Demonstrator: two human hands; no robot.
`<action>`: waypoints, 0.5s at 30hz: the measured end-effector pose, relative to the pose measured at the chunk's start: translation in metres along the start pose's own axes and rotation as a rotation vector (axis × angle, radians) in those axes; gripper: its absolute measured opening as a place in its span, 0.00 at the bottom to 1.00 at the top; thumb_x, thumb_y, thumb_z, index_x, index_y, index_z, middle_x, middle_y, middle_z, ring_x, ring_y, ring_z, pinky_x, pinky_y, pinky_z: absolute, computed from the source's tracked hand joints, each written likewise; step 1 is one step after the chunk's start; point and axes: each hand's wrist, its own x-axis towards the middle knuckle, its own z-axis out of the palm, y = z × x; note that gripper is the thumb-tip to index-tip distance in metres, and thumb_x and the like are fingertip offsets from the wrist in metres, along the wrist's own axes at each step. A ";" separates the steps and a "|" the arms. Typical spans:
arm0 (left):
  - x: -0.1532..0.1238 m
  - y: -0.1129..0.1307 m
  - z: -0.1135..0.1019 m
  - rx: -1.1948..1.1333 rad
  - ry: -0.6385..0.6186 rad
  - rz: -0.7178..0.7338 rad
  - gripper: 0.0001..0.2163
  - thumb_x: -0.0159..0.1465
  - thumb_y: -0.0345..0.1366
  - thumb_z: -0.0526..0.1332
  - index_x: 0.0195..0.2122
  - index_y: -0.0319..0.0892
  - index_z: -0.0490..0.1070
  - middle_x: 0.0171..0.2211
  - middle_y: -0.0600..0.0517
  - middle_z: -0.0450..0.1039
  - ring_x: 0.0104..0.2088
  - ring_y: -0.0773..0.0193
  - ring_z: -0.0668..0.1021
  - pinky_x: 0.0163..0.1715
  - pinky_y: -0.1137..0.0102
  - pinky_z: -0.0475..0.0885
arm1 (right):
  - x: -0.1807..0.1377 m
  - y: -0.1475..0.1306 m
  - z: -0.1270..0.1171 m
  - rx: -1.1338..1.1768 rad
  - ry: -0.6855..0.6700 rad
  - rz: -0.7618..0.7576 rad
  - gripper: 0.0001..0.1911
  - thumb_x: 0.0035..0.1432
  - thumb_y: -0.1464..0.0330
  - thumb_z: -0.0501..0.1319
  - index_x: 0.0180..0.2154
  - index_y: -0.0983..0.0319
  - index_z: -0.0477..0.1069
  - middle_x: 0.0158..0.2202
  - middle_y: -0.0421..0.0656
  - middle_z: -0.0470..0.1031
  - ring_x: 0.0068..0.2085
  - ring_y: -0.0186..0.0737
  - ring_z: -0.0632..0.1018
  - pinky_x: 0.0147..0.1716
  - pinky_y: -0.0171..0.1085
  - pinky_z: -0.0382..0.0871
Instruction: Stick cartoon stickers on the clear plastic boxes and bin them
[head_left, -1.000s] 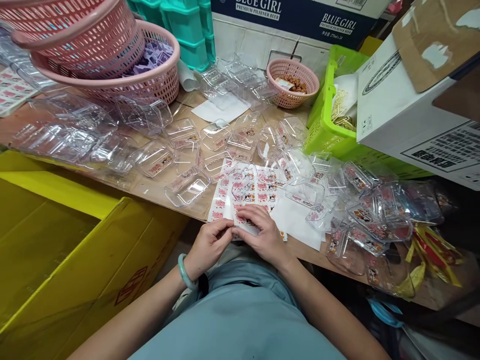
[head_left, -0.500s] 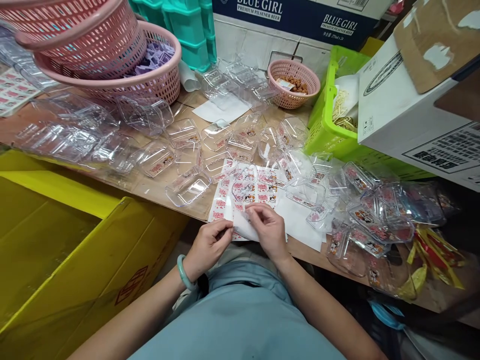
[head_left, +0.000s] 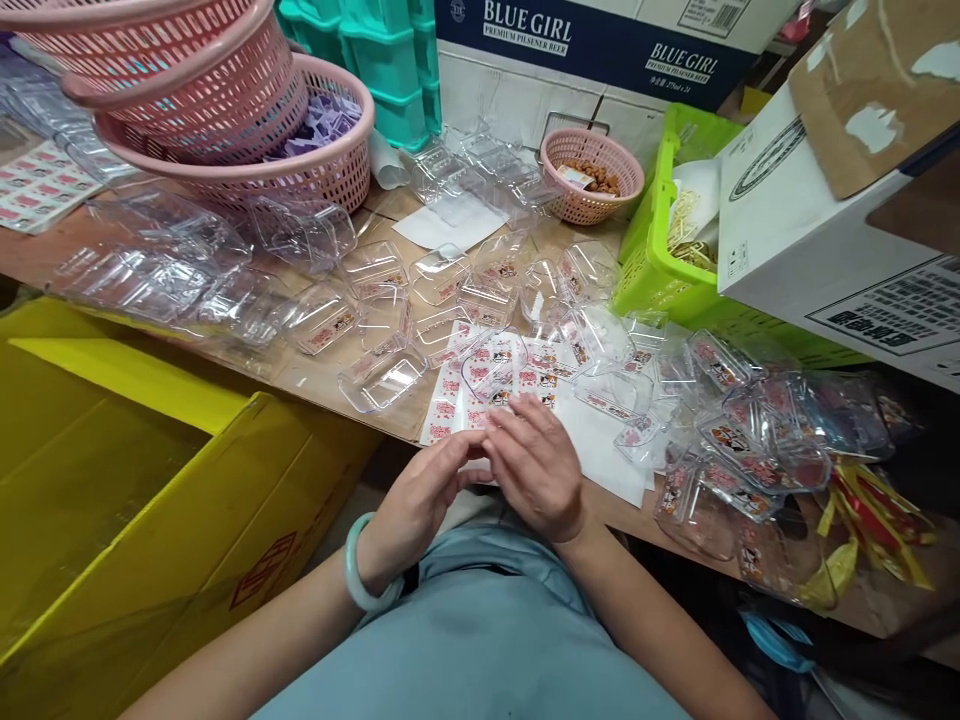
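Note:
My left hand (head_left: 424,495) and my right hand (head_left: 536,470) meet at the fingertips just above the table's front edge. My left fingers and thumb curve together. My right fingers lie close together over the left fingertips, hiding whatever is between them. A little pale material shows in the gap by my left thumb, too small to name. Just beyond my hands lies a sticker sheet (head_left: 448,405) with pink lettering and cartoon cats. A clear plastic box part (head_left: 491,365) rests on it. White paper (head_left: 600,450) lies to the right of my right hand.
Clear plastic box parts (head_left: 382,378), many with stickers, cover the table (head_left: 307,375). Pink baskets (head_left: 330,180), teal bins (head_left: 379,60), a small pink basket (head_left: 592,205) and a green crate (head_left: 660,270) stand behind. A yellow box (head_left: 247,470) sits left below the edge.
My hands have come together from slightly apart. My right hand has turned from a pinch to fingers laid over the left fingertips. The white paper flap under them has gone from sight.

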 end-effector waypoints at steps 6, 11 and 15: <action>0.014 -0.006 0.000 -0.253 0.181 -0.200 0.11 0.60 0.41 0.65 0.37 0.39 0.78 0.42 0.45 0.77 0.40 0.63 0.76 0.41 0.70 0.73 | -0.012 0.006 0.001 0.045 0.106 0.175 0.30 0.54 0.64 0.67 0.58 0.55 0.64 0.59 0.50 0.68 0.59 0.52 0.69 0.58 0.54 0.65; 0.013 -0.011 -0.002 -0.013 0.133 -0.112 0.11 0.62 0.42 0.63 0.37 0.40 0.78 0.38 0.48 0.78 0.38 0.64 0.77 0.41 0.69 0.73 | -0.007 0.007 -0.004 0.591 0.016 0.738 0.20 0.53 0.55 0.66 0.44 0.60 0.72 0.35 0.43 0.76 0.32 0.36 0.77 0.34 0.37 0.75; 0.013 -0.012 -0.001 0.455 0.077 0.133 0.11 0.65 0.41 0.60 0.42 0.41 0.78 0.40 0.46 0.79 0.38 0.62 0.78 0.42 0.66 0.74 | 0.000 0.008 -0.012 0.612 0.129 0.846 0.14 0.53 0.58 0.67 0.28 0.63 0.74 0.23 0.37 0.71 0.25 0.30 0.71 0.27 0.31 0.68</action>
